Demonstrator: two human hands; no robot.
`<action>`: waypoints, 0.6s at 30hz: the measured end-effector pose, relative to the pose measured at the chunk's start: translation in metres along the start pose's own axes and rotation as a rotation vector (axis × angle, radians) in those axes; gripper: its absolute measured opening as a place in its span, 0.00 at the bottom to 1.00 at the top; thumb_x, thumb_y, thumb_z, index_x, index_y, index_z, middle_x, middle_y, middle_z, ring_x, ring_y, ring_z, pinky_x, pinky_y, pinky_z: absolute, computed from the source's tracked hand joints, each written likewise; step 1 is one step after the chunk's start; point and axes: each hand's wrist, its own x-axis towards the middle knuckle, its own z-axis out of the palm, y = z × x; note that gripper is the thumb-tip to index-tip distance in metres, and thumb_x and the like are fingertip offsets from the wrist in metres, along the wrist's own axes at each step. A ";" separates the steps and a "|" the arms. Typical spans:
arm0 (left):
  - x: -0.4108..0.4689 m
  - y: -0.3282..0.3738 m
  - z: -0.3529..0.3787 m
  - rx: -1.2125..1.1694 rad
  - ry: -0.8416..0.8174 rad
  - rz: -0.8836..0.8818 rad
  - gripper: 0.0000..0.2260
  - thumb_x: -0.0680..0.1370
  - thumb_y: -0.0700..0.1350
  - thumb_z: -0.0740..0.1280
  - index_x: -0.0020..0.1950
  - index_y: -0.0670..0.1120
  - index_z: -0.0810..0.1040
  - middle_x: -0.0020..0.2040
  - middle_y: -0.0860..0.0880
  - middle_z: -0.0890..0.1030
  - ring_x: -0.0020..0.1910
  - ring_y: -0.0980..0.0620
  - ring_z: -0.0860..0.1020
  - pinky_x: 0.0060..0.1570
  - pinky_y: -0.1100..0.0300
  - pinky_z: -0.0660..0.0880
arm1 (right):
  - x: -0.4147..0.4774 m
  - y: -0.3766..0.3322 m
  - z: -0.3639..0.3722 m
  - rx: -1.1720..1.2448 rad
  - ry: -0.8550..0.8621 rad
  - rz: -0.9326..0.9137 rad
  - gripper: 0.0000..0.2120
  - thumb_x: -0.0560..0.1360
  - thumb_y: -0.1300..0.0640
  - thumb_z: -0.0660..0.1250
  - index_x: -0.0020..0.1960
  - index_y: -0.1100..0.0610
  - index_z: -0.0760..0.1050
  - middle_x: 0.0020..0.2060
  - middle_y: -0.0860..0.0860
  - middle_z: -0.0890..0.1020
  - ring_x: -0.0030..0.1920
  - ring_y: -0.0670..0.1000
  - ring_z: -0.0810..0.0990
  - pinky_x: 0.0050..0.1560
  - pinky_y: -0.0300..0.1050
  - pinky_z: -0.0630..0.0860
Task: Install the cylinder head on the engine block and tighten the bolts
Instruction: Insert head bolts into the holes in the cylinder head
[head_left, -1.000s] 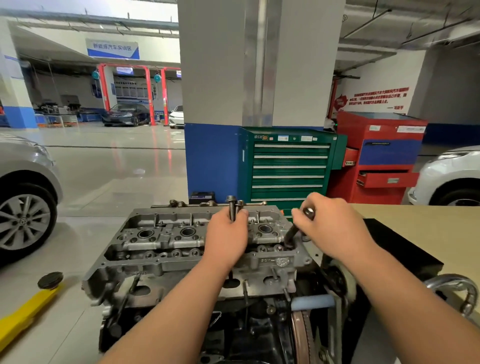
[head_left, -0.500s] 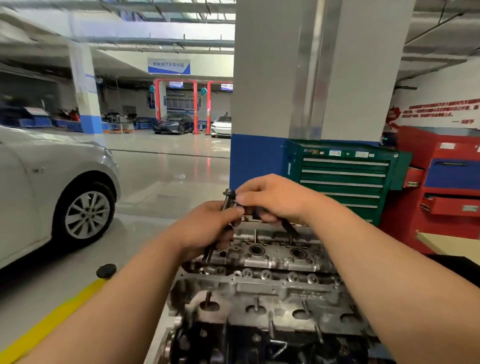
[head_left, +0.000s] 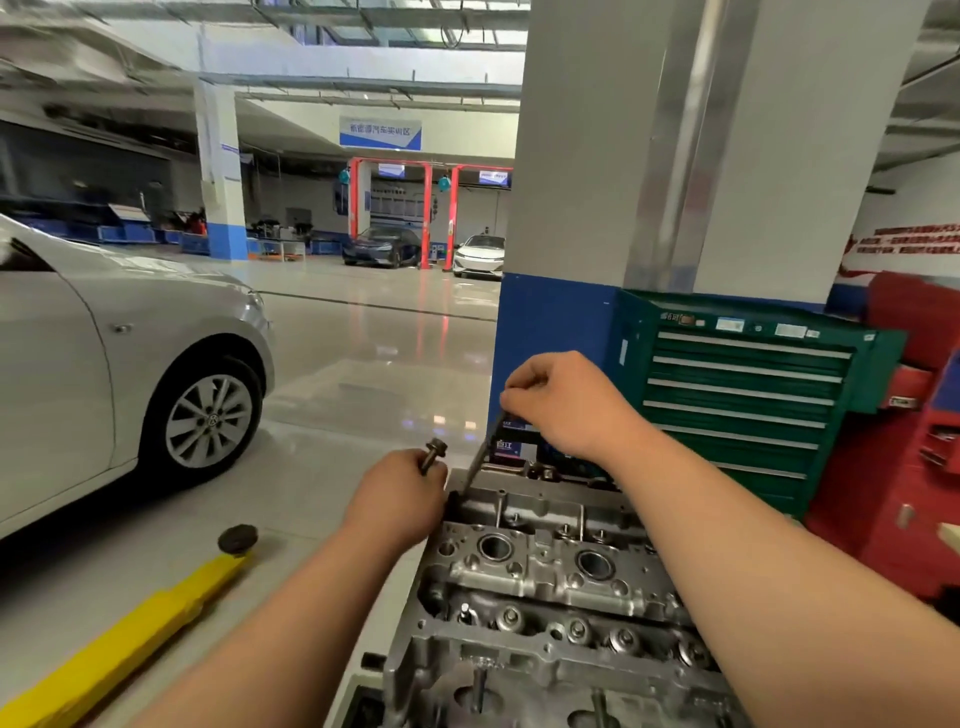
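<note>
Head view, looking forward and down over the job. Cylinder head (head_left: 545, 571) fills the lower centre-right, top face up, plug wells and valve gear exposed; what it sits on is mostly out of sight. Left hand (head_left: 400, 499) is at the head's far-left corner, grip closed round a bolt (head_left: 434, 453). The flanged hex end sticks up past the knuckles and the shank is hidden in the fist. Right hand (head_left: 566, 400) is raised above the far edge, grip pinching the top of a second bolt (head_left: 480, 457). That one hangs tilted, lower end at the same far-left corner, just beside the left hand; cannot tell if the tip is in a hole. Right forearm crosses the head's right side and covers that edge. Left edge of the head is plainly visible, with a wide stretch of grey floor (head_left: 322, 467) between it and the silver car (head_left: 104, 364) far left. Yellow lift arm (head_left: 119, 644) with a black round pad (head_left: 237, 538) lies on the floor lower left, apart from the head. Dark labelled box (head_left: 511, 444) sits just behind the far edge. Beyond it are a blue-and-white pillar (head_left: 649, 208), a green tool cabinet (head_left: 743, 395) near, and a red cabinet (head_left: 904, 467) at the right frame edge.
</note>
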 end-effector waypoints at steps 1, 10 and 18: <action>0.004 -0.002 0.004 0.004 -0.013 -0.012 0.13 0.80 0.47 0.61 0.36 0.47 0.73 0.32 0.50 0.74 0.35 0.47 0.73 0.30 0.59 0.62 | 0.003 0.002 0.002 -0.031 -0.017 -0.014 0.02 0.73 0.54 0.70 0.42 0.48 0.79 0.36 0.40 0.79 0.33 0.39 0.76 0.29 0.29 0.68; 0.020 -0.004 0.033 0.056 0.090 -0.116 0.09 0.81 0.45 0.57 0.47 0.45 0.75 0.48 0.41 0.81 0.42 0.42 0.75 0.41 0.58 0.66 | 0.007 0.013 0.034 -0.131 -0.251 -0.088 0.03 0.74 0.54 0.69 0.47 0.50 0.78 0.41 0.42 0.78 0.45 0.46 0.78 0.46 0.40 0.75; 0.021 -0.009 0.033 0.137 0.057 -0.143 0.10 0.81 0.42 0.54 0.52 0.41 0.74 0.49 0.41 0.79 0.41 0.44 0.72 0.40 0.58 0.66 | 0.005 0.002 0.031 -0.092 -0.332 -0.194 0.06 0.73 0.56 0.71 0.50 0.53 0.80 0.38 0.39 0.77 0.40 0.39 0.76 0.40 0.28 0.70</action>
